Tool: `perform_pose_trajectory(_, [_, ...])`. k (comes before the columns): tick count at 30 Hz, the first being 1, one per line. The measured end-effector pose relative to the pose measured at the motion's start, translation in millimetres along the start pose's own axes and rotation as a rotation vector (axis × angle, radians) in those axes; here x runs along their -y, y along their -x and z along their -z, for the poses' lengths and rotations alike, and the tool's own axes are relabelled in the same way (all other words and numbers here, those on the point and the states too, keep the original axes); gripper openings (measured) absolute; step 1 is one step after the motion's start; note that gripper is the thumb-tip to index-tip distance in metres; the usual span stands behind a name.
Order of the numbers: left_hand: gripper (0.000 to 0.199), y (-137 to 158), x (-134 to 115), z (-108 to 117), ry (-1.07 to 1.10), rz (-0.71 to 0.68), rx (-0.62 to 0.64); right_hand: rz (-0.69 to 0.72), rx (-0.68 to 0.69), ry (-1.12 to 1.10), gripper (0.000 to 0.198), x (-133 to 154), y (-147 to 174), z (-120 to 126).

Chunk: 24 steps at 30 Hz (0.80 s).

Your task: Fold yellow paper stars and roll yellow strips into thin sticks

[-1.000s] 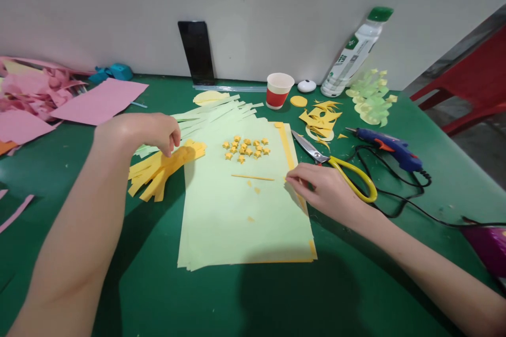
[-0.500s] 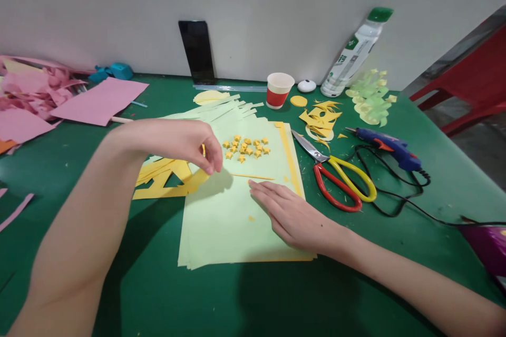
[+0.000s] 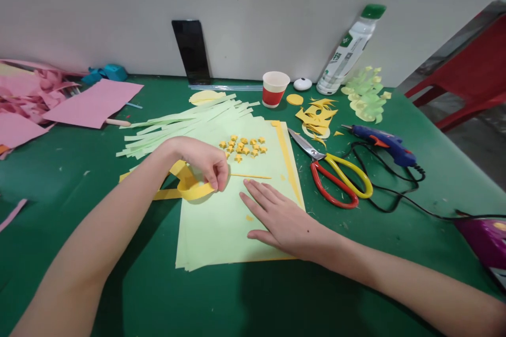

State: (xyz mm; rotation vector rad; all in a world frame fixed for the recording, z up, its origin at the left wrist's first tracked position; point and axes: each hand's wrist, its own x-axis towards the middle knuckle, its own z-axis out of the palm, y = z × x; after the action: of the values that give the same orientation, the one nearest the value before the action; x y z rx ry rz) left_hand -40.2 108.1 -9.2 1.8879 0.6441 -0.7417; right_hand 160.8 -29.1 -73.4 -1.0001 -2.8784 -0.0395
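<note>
My left hand (image 3: 208, 162) is closed in a pinch on a yellow paper strip (image 3: 194, 192), which curls in a loop beneath the fingers. My right hand (image 3: 279, 218) lies flat, fingers apart, on a stack of light green paper (image 3: 221, 239). Ahead of its fingertips rests a thin yellow stick-like piece (image 3: 253, 176). Several small yellow paper stars (image 3: 245, 151) sit in a cluster on the green sheets, beyond both hands. More yellow strips (image 3: 168, 195) lie left of the stack, partly hidden by my left forearm.
Scissors (image 3: 324, 163) and a blue glue gun (image 3: 383, 143) with a black cord lie to the right. A paper cup (image 3: 273, 97), a leaning bottle (image 3: 343, 58) and a phone (image 3: 192, 52) stand by the wall. Cut green strips (image 3: 190, 121) and pink paper (image 3: 95, 102) lie at left.
My left hand has come slightly right and down with the yellow strip, which now shows as a loop. My right hand's fingers and thumb have spread wider on the paper.
</note>
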Motion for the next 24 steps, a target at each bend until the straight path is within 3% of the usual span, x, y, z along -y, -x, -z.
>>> perform_pose_trajectory(4, [0.017, -1, 0, 0, -0.005, 0.015, 0.01, -0.095, -0.028, 0.09, 0.073, -1, 16, -4])
perform_pose_trajectory(11, [0.013, -1, -3, -1, 0.009, 0.047, 0.016, -0.383, -0.081, 0.232, 0.073, -12, 41, -7])
perform_pose_trajectory(19, [0.014, 0, -5, -1, 0.005, 0.064, 0.011, -0.395, -0.062, 0.245, 0.065, -10, 14, -1])
perform_pose_trajectory(24, [0.015, 0, -5, -1, 0.01, 0.078, 0.004, -0.465, -0.058, 0.285, 0.074, -15, 15, 0])
